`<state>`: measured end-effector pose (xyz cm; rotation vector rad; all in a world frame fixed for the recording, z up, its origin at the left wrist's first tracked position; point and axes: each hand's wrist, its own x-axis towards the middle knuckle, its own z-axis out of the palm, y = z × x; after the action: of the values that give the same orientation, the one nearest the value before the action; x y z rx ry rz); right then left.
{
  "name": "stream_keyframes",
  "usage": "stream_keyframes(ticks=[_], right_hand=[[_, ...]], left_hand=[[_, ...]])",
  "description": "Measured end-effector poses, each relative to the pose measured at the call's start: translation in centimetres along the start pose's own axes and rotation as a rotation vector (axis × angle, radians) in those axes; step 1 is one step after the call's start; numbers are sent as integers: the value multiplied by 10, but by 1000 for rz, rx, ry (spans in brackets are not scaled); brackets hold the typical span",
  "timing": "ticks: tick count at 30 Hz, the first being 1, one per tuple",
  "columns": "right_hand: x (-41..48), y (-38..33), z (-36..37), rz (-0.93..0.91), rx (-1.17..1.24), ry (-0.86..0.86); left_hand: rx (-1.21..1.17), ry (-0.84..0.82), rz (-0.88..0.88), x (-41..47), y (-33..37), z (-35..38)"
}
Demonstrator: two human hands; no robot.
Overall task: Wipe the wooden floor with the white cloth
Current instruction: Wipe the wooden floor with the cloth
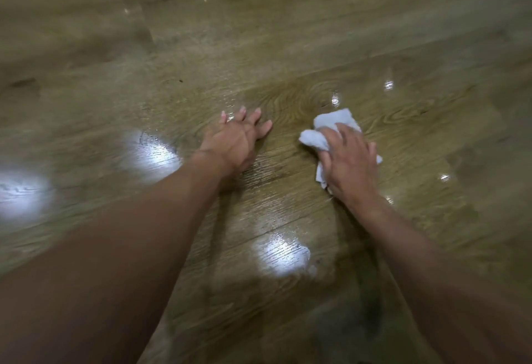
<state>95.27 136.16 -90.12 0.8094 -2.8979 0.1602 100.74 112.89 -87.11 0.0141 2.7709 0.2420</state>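
While the right grip (349,159) clutches the bunched cloth (331,120) against the floor (288,47) near the flat, spread-fingered left grip (236,136), strokes should follow the grain with even pressure.

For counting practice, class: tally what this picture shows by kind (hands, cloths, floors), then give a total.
hands: 2, the left hand and right hand
white cloth: 1
wooden floor: 1
total: 4

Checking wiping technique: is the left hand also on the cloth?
No, the left hand rests flat on the wooden floor, apart from the white cloth under the right hand.
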Motion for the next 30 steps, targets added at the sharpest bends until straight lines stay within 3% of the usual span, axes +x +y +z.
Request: stream_keyframes(ticks=[3,6,9,12,15,17,21,24,26,30], right_hand=[[9,29,-7,253,50,-61],[0,-4,-13,293,31,-126],[-53,-80,-11,59,22,-153],[-117,-146,-4,-366,115,-157],[-120,-137,0,-613,74,-188],[-97,-102,-4,-535,-37,-170],[-44,-27,-10,-27,-28,-226],[-27,-39,-11,205,-9,-199],[-33,-80,-11,177,13,-193],[-93,-180,-10,-283,38,-184]], left_hand=[[19,46,22,-1,-3,2],[-5,2,42,-5,-4,-5],[-22,41,26,-8,1,0],[-64,69,22,-8,-1,5],[-83,56,33,-7,-5,5],[-92,76,30,-10,-10,8],[-159,110,-12,-35,-32,22],[-156,147,-38,-58,-46,28],[-129,159,-61,-73,-56,31],[-81,125,-139,-101,-76,35]])
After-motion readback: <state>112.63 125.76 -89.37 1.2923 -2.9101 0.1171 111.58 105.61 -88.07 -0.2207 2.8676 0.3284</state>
